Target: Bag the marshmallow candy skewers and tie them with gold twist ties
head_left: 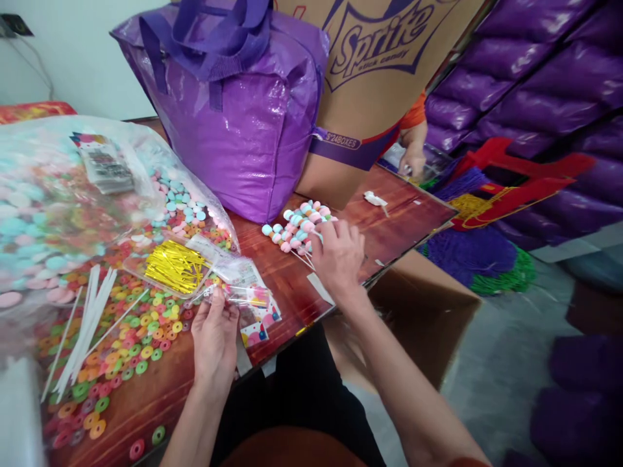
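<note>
My left hand (215,337) pinches a small clear plastic bag (246,296) with a coloured print, held above more printed bags (263,319) at the table edge. Farther right, my right hand (339,254) curls its fingers at a pile of candy skewers (302,227), pink, blue and brown candies threaded on white sticks; its fingertips are partly hidden. Just left of the bags lies a clear tray of gold twist ties (178,267). Ring-shaped candies (146,331) spread over the table on the left, with loose white sticks (87,331) lying on them.
A purple zip bag (233,123) and a Sprite stick candy carton (374,84) stand behind the skewers. A large clear sack of candies (185,201) covers the far left. Below the right table edge is an open carton (428,318). Another person's hand (413,159) shows beyond the carton.
</note>
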A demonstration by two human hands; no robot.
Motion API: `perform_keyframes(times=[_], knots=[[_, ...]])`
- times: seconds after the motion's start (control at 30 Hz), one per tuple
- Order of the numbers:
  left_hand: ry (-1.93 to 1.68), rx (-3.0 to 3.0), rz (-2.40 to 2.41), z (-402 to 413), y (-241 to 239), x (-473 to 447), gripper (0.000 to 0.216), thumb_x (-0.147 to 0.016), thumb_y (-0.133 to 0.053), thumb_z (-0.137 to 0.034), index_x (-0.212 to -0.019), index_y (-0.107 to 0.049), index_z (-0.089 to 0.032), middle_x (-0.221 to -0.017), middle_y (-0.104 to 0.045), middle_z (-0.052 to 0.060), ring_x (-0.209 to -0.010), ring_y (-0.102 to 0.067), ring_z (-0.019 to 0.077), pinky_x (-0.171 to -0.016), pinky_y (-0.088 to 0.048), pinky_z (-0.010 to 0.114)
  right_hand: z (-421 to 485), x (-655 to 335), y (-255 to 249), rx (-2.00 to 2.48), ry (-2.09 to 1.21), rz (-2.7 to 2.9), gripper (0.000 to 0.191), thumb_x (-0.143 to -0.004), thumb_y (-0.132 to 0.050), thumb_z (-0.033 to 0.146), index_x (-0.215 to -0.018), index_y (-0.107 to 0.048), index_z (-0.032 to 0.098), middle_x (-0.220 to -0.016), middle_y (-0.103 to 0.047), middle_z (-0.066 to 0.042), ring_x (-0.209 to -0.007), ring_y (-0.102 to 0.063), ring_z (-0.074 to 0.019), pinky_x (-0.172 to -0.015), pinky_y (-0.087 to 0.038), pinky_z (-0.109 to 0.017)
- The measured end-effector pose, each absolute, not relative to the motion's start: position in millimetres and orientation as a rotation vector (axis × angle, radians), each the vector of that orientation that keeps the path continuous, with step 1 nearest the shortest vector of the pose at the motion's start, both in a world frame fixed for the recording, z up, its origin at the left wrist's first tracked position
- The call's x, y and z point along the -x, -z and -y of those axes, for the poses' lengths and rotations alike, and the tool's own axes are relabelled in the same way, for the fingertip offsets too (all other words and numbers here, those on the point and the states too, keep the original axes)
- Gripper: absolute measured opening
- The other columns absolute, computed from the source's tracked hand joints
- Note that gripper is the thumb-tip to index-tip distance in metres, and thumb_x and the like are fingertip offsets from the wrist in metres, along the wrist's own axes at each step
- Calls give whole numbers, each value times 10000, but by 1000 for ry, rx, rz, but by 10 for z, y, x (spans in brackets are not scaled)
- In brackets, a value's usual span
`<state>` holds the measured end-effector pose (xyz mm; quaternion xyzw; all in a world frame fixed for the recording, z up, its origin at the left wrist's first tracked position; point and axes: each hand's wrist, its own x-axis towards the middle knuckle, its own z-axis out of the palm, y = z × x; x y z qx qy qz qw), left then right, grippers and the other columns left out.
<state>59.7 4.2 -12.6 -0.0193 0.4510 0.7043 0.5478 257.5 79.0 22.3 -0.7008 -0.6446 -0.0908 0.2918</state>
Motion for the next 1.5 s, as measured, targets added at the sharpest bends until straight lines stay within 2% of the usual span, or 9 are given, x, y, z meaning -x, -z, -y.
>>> perform_keyframes(times=[0.07,0.17,0.3,0.43,0.57,0.83,1.0,1.23,1.5], knots=[[-1649,80,-1075,-35,157,-569,261,-649,-881,-173,-773,-652,-157,-745,-672,-34,-631,-593,63,-592,-476,181,-919,-2679,-243,2040,293,1832,143,-916,-566,234,-920,-676,142,-978,-681,-189,-880,-576,-295,-750,-355,-384],[-1611,98,-1078,-20,164,-548,217,-709,-846,-187,-803,-652,-162,-736,-669,-33,-622,-595,65,-601,-476,195,-972,-2749,-186,2151,192,1881,172,-924,-529,183,-911,-694,134,-862,-705,-171,-758,-599,-250,-672,-348,-339],[-1588,157,-1097,-7,140,-539,191,-737,-824,-170,-793,-641,-156,-723,-676,-22,-607,-602,75,-594,-469,213,-770,-2764,-118,1858,57,1670,235,-933,-477,194,-815,-677,162,-793,-689,-88,-706,-579,-200,-636,-362,-297],[-1599,171,-1115,-13,159,-522,131,-787,-778,-158,-807,-648,-154,-723,-682,-15,-612,-614,80,-605,-474,217,-256,-2757,-161,1522,-366,1387,206,-917,-559,289,-767,-657,189,-660,-603,2,-642,-551,-165,-658,-422,-281],[-1595,134,-1120,-37,210,-530,91,-813,-751,-179,-830,-663,-166,-730,-686,-10,-613,-617,80,-625,-484,214,320,-2740,-147,1460,-599,1320,180,-914,-599,303,-789,-683,205,-661,-585,8,-630,-544,-160,-620,-429,-279],[-1585,49,-1120,-14,210,-628,260,-685,-857,-195,-803,-628,-161,-732,-681,-26,-611,-625,80,-595,-471,214,652,-2766,-28,1364,-484,1472,134,-934,-582,204,-857,-687,235,-679,-604,-1,-613,-559,-161,-597,-430,-291],[-1650,-5,-1078,9,209,-644,320,-621,-895,-207,-762,-611,-166,-761,-705,-23,-649,-648,89,-648,-499,230,630,-2839,-48,1331,-411,1623,149,-935,-572,162,-864,-684,229,-716,-644,-15,-655,-584,-168,-648,-446,-308],[-1623,-225,-1052,66,181,-654,373,-604,-905,-331,-808,-641,-164,-742,-707,-12,-676,-684,126,-700,-531,265,604,-2807,-38,1363,-564,1635,152,-939,-580,213,-828,-684,224,-750,-652,-24,-697,-603,-176,-671,-453,-304],[-1685,-332,-1141,125,168,-739,383,-644,-865,-414,-829,-632,-173,-723,-694,-16,-617,-659,118,-659,-544,268,639,-2625,73,1393,-768,1517,167,-948,-574,257,-823,-667,199,-762,-640,-15,-698,-593,-154,-669,-451,-260]])
